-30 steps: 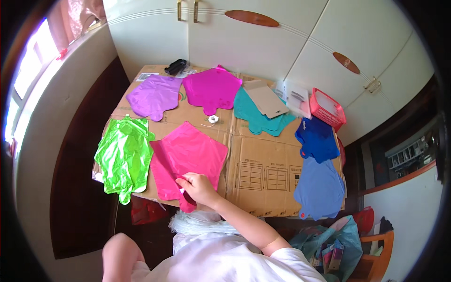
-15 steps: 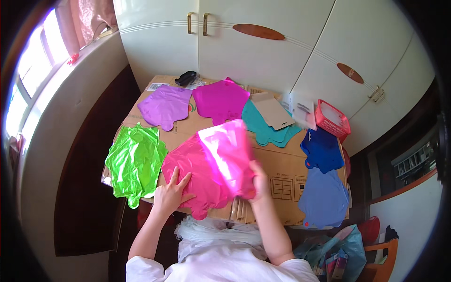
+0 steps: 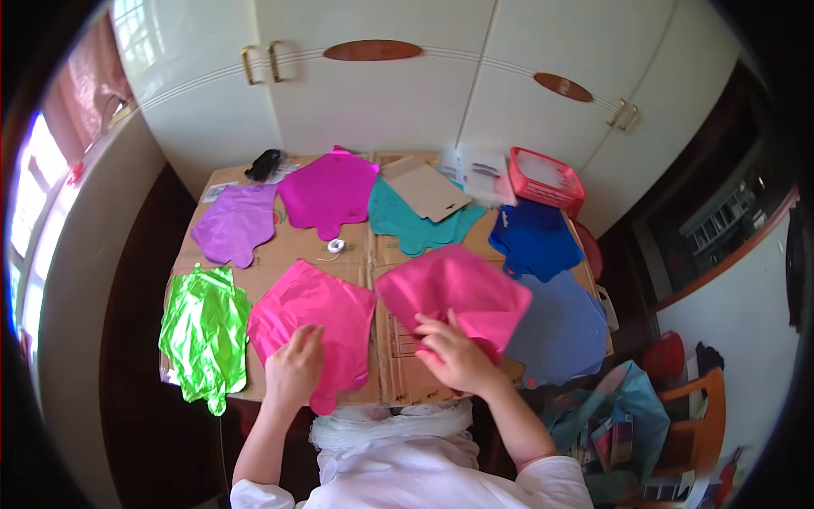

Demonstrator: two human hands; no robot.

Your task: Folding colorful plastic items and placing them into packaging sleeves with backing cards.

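A flat pink foil balloon [image 3: 458,288] is raised a little over the right half of the cardboard, tilted. My right hand [image 3: 458,355] is closed on its near edge, fingers lying over the foil. A second flat pink foil balloon [image 3: 326,310] lies on the cardboard to the left, its round tab at the near edge. Over its lower left part is my left hand [image 3: 294,366], fingers curled together; anything inside them is hidden. A wrinkled bright green foil balloon [image 3: 206,331] lies left of that hand. A pale blue sheet-like balloon [image 3: 560,327] lies right of my right hand.
Along the back lie lilac [image 3: 237,222], magenta [image 3: 329,193] and teal [image 3: 415,222] balloons, a grey-brown card [image 3: 424,188] over the teal. A dark blue balloon [image 3: 536,242] sits below a red basket [image 3: 547,178]. A small white ribbon roll [image 3: 337,246] stands mid-cardboard. White cabinets [image 3: 381,93] rise behind.
The two pink balloons, overlapping before, are now apart: my right hand has moved one to the right. My left hand has curled its spread fingers. The view has shifted right.
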